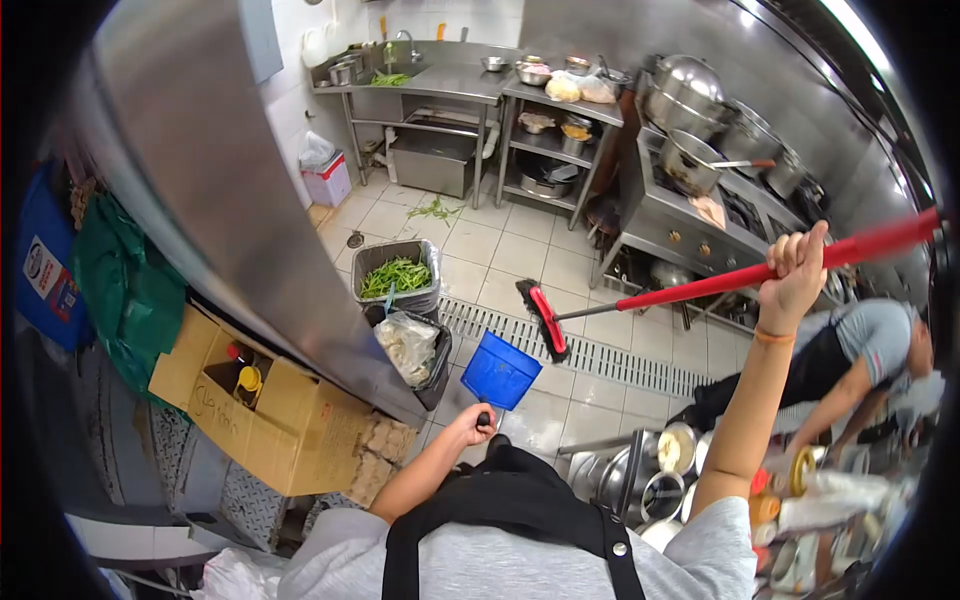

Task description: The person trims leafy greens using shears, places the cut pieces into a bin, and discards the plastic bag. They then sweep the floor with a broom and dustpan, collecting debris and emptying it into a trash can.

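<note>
Clock: read from the middle of the view, twelve at the top.
Broom: black bristles and red back [545,320] near the middle, toward four o'clock, lying across the floor drain [632,366]; the red handle runs out to three o'clock.
Right hand: at three o'clock, the right hand [792,280] has its fingers curled tightly around the broom handle, the thumb stretched upward.
Dustpan: the blue dustpan [502,370] sits between five and six o'clock, just beside the broom's bristles; whether they touch, I cannot tell.
Left hand: at six o'clock, the left hand [472,424] has its fingers closed on the dustpan's black handle.
Bins: one bin [424,302] between nine and ten o'clock holds green vegetables [396,275]; the other bin [434,376], toward eight, holds a whitish bag [408,347].
Floor: loose greens [435,209] lie on the tiles [470,245] at eleven o'clock.
Cardboard box: the open box [325,425] stands at eight o'clock, bottles [248,380] inside.
Stove: the stove [665,232] is between two and three o'clock, with a pot [688,170] on it.
Steel surface: the surface [455,84] is near twelve o'clock.
Other person: a person [868,340] bends forward at three o'clock.
</note>
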Available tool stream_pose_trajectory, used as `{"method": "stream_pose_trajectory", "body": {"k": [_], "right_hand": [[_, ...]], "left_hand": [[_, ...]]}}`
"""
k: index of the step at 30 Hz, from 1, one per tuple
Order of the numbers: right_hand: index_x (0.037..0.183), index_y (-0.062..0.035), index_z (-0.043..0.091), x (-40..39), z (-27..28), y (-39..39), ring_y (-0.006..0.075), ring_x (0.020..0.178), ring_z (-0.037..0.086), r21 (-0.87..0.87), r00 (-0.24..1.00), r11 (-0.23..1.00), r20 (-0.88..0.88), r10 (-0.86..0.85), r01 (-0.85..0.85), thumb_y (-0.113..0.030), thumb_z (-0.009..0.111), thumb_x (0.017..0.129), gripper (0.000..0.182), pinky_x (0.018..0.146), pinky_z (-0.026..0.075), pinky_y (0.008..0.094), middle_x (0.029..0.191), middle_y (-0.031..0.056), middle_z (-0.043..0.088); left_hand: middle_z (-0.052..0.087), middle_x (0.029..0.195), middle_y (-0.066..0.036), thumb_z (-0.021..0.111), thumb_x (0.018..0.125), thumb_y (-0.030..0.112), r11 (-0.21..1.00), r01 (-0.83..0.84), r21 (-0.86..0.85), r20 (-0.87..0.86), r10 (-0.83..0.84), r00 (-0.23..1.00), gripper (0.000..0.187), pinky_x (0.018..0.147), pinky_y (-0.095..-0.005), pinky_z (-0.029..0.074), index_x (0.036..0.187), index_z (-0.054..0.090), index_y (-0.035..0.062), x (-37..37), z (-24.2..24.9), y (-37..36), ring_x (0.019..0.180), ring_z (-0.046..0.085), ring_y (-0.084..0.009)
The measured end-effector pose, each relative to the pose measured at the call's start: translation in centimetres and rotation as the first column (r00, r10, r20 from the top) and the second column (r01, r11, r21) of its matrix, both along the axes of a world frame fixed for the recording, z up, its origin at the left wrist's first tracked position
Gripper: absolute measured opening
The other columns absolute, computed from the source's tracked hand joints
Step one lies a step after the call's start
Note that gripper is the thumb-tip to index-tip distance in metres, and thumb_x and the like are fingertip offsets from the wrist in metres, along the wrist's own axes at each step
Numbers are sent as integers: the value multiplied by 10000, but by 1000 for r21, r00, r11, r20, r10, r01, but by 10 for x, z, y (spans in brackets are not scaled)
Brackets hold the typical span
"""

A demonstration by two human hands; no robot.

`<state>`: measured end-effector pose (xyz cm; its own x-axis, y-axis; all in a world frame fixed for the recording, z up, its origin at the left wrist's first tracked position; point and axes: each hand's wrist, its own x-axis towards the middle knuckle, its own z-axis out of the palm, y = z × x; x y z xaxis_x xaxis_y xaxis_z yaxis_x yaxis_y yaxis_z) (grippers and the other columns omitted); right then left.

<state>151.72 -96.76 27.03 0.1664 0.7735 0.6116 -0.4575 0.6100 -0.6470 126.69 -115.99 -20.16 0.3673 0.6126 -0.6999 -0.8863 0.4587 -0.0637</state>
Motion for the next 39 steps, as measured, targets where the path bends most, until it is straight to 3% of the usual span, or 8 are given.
{"method": "stream_pose_trajectory", "body": {"k": [12,16,18,24,25,27,29,39], "right_hand": [[561,-72,406,-260,-134,358,107,438,400,171,909,943,359,210,-286,-255,435,938,420,451,353,249,477,9,396],[650,-76,537,-320,-216,462,94,469,466,-100,431,981,887,164,-167,-323,502,900,353,448,375,249,547,-23,444],[758,-95,545,-320,-250,476,88,466,478,-598,214,798,791,572,76,-338,537,875,270,424,385,239,577,-21,472],[1015,-88,481,-257,-296,484,160,765,593,-812,-52,457,507,860,-364,-240,538,879,212,661,486,275,744,56,567],[1025,-102,478,-236,-331,497,193,734,603,-932,45,-31,-51,998,-360,-224,536,872,204,653,496,292,771,45,564],[1032,-90,479,-203,-341,498,282,883,601,-988,78,-152,-152,985,5,-363,516,863,324,834,469,388,949,138,599],[995,-131,502,-161,-348,492,178,556,530,-982,15,-170,-171,985,-83,-334,527,870,239,509,473,324,785,145,597],[958,-108,523,-175,-604,540,142,488,454,-808,144,-327,-295,944,490,-343,507,879,248,447,417,285,678,85,555]], "left_hand": [[474,529,-12,556,677,133,997,-54,-54,8,55,998,150,342,-188,269,597,437,90,-132,-6,246,447,476,-109],[453,511,2,568,660,171,994,-77,-78,-27,75,997,174,350,-191,259,567,431,117,-185,-36,328,437,461,-102],[451,504,-6,563,657,171,996,-85,-41,-88,81,993,159,350,-194,265,574,436,121,-206,-32,358,436,462,-107],[442,525,-25,567,635,186,985,-134,-108,-215,108,971,151,334,-206,281,614,436,111,-249,-36,424,428,450,-121],[435,524,-32,565,639,188,979,-158,-125,-220,128,967,148,331,-206,277,635,438,113,-256,-34,433,423,441,-123],[431,521,-34,560,640,186,967,-203,-153,-269,157,950,145,321,-203,270,637,437,109,-268,-51,450,412,422,-124],[447,522,-36,558,642,172,962,-191,-196,-296,128,947,134,318,-200,279,624,450,95,-279,-54,466,411,430,-121],[468,517,-19,553,653,157,912,-246,-327,-300,146,943,144,328,-185,289,585,458,74,-339,-8,487,398,433,-109]]}}
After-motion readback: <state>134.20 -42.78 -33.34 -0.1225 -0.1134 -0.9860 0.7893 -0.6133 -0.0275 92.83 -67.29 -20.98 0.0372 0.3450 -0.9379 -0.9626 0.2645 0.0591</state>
